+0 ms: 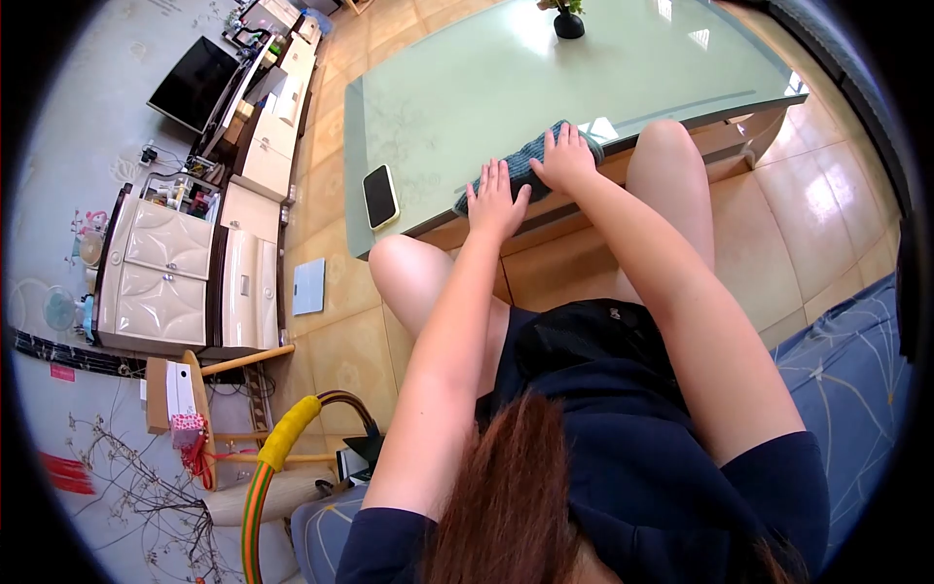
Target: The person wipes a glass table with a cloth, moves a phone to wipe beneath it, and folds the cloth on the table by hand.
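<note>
Reader: What lay at the centre of the scene?

Author: A ribbed, dark teal cloth (526, 160), gathered into a long, narrow bundle, lay along the near edge of the desk (438, 107).

Reader: In what state was each grip?

Author: The left grip (498, 206) rested palm down on the bundle's left part, the right grip (566, 165) on its right part. Both were wide, fingers extended, and neither was closed around anything.

Reader: How far along did the work appear?

Author: By judgement, the gathering was largely done: the bundle looked compact and ran lengthwise at the desk's near edge. Pressing or smoothing seemed to be the step in hand. Both palms had yet to be lifted, and whether any folding was left could not be told, the hands covering much of the surface.

Reader: And farther outward?

Author: A phone (380, 198), its screen dark, lay at the desk's near left corner; a black vase (569, 25) stood toward the desk's far side. On the floor left of the desk lay a pale flat panel (308, 285); farther left of the desk was a television (195, 85).
</note>
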Demonstrator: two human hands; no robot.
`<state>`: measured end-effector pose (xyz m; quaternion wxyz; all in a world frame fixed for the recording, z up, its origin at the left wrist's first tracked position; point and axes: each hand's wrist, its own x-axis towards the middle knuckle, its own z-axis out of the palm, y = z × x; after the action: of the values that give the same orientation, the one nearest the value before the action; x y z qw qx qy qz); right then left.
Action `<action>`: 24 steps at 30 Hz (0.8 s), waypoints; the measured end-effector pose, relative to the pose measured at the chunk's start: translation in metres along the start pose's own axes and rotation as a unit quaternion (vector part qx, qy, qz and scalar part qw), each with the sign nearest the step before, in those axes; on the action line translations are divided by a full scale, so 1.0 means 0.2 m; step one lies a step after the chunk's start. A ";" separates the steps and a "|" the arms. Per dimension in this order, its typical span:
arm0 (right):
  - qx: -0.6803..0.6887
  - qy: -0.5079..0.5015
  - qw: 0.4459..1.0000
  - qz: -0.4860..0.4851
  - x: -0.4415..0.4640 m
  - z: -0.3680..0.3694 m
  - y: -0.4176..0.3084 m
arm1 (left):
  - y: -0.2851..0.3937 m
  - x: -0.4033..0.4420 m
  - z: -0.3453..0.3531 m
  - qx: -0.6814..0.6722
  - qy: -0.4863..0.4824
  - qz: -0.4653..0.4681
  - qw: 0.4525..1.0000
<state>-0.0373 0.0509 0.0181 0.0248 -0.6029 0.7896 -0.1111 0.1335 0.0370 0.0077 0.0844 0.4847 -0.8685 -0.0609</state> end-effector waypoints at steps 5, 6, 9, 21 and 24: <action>0.001 0.050 0.999 -0.009 0.04 0.05 0.00 | -0.02 0.05 -0.01 0.003 0.004 0.000 1.000; 0.002 0.062 0.998 -0.012 0.05 0.05 0.00 | -0.02 0.07 -0.01 0.005 0.006 0.001 1.000; -0.023 0.067 0.995 -0.063 0.10 0.06 0.03 | -0.05 0.11 0.01 0.002 0.024 0.016 1.000; -0.013 0.085 0.994 -0.075 0.37 0.12 0.03 | -0.21 0.43 0.02 -0.027 0.083 0.077 0.993; -0.008 0.089 0.994 -0.062 0.46 0.12 0.02 | -0.25 0.53 0.03 -0.020 0.091 0.088 0.992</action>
<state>-0.0618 -0.0400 0.0017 -0.0572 -0.6390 0.7503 -0.1597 0.1198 -0.0790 0.0023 0.1778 0.4076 -0.8953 -0.0266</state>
